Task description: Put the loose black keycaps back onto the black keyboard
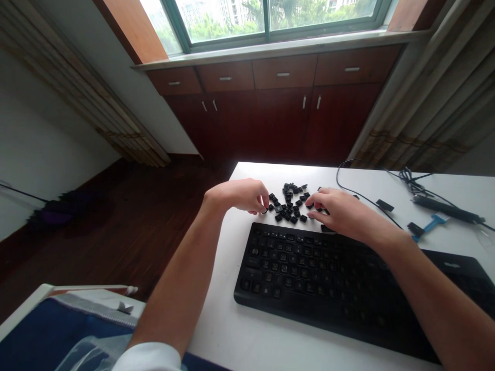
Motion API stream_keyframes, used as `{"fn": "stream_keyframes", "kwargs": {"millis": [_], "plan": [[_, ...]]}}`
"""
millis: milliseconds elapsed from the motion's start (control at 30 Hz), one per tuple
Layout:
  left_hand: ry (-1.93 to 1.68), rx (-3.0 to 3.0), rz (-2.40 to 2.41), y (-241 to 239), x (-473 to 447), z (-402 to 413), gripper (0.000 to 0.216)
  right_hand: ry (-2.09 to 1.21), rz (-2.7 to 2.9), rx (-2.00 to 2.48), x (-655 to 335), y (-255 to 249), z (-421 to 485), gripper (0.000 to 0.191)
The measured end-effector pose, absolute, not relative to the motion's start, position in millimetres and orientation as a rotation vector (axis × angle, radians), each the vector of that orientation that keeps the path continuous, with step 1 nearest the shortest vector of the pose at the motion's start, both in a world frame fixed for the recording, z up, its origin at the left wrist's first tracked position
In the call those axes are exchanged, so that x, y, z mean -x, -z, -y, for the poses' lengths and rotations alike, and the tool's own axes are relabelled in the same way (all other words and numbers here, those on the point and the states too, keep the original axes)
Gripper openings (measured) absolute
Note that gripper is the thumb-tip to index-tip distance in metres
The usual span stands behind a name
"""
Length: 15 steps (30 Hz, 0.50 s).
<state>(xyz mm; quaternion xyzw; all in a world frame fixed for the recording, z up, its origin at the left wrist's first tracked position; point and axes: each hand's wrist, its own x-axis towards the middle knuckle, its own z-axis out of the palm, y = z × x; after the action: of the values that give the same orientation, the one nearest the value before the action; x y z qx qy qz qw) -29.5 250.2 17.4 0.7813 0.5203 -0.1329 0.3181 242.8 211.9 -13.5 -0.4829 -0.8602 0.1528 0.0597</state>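
A black keyboard (309, 273) with its keycaps removed lies on a white table (228, 330). Behind it sits a pile of several loose black keycaps (290, 203). My left hand (242, 195) rests at the pile's left edge, fingers curled and pinching a small black keycap. My right hand (340, 211) lies palm down on the pile's right side, fingers curled over some keycaps; what they hold is hidden.
A black cable (350, 188) runs behind the right hand. A blue keycap puller (429, 225), two larger loose keycaps (384, 205) and a black cabled tool (444, 206) lie at the right. Dark wooden cabinets (278, 103) stand under the window. The table's left edge drops to the wooden floor.
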Motion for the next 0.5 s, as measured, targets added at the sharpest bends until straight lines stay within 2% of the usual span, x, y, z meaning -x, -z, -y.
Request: {"fn": "stream_keyframes", "kwargs": {"millis": [367, 500], "plan": [[0.436, -2.108, -1.449, -6, 17, -249, 0.032, -0.350, 2.705, 1.276, -232, 21, -207, 0.013], [0.453, -2.125, -1.439, -5, 9, -246, 0.026, -0.371, 2.696, 1.216, -235, 22, -208, 0.011]]}}
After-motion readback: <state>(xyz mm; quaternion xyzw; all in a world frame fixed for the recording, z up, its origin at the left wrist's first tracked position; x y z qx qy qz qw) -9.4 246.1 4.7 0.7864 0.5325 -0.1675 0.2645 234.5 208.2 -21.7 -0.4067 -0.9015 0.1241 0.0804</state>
